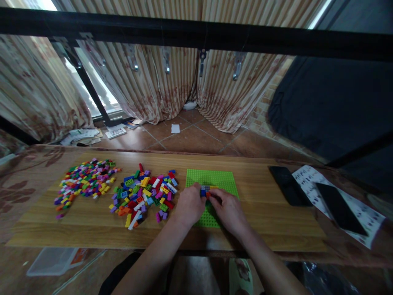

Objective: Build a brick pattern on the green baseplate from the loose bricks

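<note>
A green studded baseplate (211, 176) lies on the wooden board, with a small group of toy bricks near its middle. In that group I see a grey brick (205, 187), a yellow brick (214, 187), a blue brick (203, 193) and an orange-red brick (208, 194). My left hand (190, 204) is closed at the left side of the group, its fingertips against the blue brick. From the right, my right hand (229, 209) pinches the orange-red brick between thumb and fingers. Both hands partly cover the plate and the bricks.
Left of the plate lies a loose pile of mixed bricks (144, 192), and farther left a pile of smaller pieces (86, 178). A black phone (288, 186) rests at the right, near a printed sheet (310, 176) with another dark device (340, 209) on it.
</note>
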`<state>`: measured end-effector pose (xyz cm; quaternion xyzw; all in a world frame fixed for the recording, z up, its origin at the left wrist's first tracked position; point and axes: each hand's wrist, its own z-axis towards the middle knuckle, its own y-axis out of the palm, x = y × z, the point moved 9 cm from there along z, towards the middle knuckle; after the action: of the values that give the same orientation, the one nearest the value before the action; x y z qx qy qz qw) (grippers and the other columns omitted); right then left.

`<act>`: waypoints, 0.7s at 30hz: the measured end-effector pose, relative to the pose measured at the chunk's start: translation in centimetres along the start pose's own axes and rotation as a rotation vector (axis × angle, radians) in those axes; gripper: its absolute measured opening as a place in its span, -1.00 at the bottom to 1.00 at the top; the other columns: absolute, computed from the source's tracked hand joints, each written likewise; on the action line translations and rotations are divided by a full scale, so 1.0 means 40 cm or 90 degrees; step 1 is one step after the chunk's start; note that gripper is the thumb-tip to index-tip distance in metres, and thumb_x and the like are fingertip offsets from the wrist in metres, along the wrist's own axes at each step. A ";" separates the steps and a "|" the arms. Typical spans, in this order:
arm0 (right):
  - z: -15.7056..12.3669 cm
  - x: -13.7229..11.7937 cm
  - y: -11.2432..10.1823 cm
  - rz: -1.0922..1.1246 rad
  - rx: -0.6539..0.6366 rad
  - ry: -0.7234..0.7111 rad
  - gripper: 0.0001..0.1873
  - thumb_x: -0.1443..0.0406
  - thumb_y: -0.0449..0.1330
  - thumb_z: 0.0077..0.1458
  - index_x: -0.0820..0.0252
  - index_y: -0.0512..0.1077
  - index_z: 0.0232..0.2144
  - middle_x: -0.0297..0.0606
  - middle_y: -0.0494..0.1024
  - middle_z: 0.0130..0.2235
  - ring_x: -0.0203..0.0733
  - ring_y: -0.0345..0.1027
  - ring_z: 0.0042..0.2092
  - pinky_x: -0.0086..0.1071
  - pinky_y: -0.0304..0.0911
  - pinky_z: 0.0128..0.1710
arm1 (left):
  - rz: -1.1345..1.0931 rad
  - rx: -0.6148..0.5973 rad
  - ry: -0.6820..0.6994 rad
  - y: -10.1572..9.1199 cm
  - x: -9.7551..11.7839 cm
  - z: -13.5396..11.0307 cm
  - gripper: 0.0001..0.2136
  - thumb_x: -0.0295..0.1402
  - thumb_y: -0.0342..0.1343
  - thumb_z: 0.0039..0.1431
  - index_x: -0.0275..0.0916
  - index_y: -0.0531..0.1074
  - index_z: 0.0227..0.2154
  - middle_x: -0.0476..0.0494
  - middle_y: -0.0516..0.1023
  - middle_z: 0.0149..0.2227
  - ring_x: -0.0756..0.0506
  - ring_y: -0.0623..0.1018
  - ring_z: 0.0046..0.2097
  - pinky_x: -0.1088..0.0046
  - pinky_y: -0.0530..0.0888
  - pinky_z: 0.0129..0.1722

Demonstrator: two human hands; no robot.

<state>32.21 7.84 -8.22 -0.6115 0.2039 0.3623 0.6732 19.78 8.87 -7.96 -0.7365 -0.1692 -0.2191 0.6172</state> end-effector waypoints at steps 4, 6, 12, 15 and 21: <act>-0.003 -0.001 -0.001 0.020 0.003 0.007 -0.78 0.34 0.11 0.14 0.11 0.54 -0.22 -0.21 0.61 -0.18 -0.09 0.48 -0.15 -0.17 0.34 -0.08 | 0.000 -0.002 -0.003 0.004 -0.002 0.001 -0.72 -0.39 0.06 0.13 -0.29 0.43 -0.09 -0.27 0.62 -0.26 -0.20 0.60 -0.17 0.36 0.47 -0.19; -0.005 -0.002 -0.002 0.030 0.007 0.006 -0.77 0.36 0.11 0.13 0.10 0.54 -0.23 -0.22 0.61 -0.18 -0.10 0.49 -0.15 -0.17 0.34 -0.09 | -0.001 -0.003 -0.006 0.004 -0.002 0.001 -0.72 -0.39 0.06 0.13 -0.29 0.43 -0.08 -0.27 0.62 -0.26 -0.21 0.60 -0.16 0.35 0.47 -0.18; -0.008 -0.003 -0.004 0.045 0.017 -0.009 -0.78 0.38 0.10 0.12 0.09 0.54 -0.27 -0.24 0.60 -0.20 -0.13 0.48 -0.17 -0.20 0.34 -0.09 | 0.005 -0.004 -0.009 0.004 -0.001 0.000 -0.74 -0.39 0.06 0.14 -0.28 0.42 -0.10 -0.27 0.62 -0.26 -0.22 0.61 -0.16 0.34 0.47 -0.18; -0.007 -0.007 -0.003 0.045 0.013 -0.020 -0.80 0.37 0.09 0.14 0.09 0.53 -0.33 -0.25 0.59 -0.23 -0.14 0.47 -0.19 -0.23 0.34 -0.12 | 0.007 -0.005 -0.005 0.004 0.000 0.000 -0.74 -0.40 0.06 0.14 -0.28 0.42 -0.09 -0.27 0.62 -0.26 -0.22 0.60 -0.15 0.35 0.47 -0.17; -0.008 -0.020 0.002 0.010 -0.009 -0.040 -0.81 0.38 0.07 0.17 0.11 0.49 -0.35 -0.28 0.54 -0.28 -0.17 0.43 -0.23 -0.28 0.30 -0.19 | -0.006 -0.005 -0.008 0.003 -0.002 -0.001 -0.74 -0.42 0.06 0.13 -0.28 0.42 -0.10 -0.26 0.62 -0.26 -0.22 0.61 -0.16 0.34 0.47 -0.19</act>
<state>31.69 7.33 -7.73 -0.6028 0.1850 0.3878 0.6724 19.78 8.81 -8.10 -0.7395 -0.1756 -0.2182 0.6122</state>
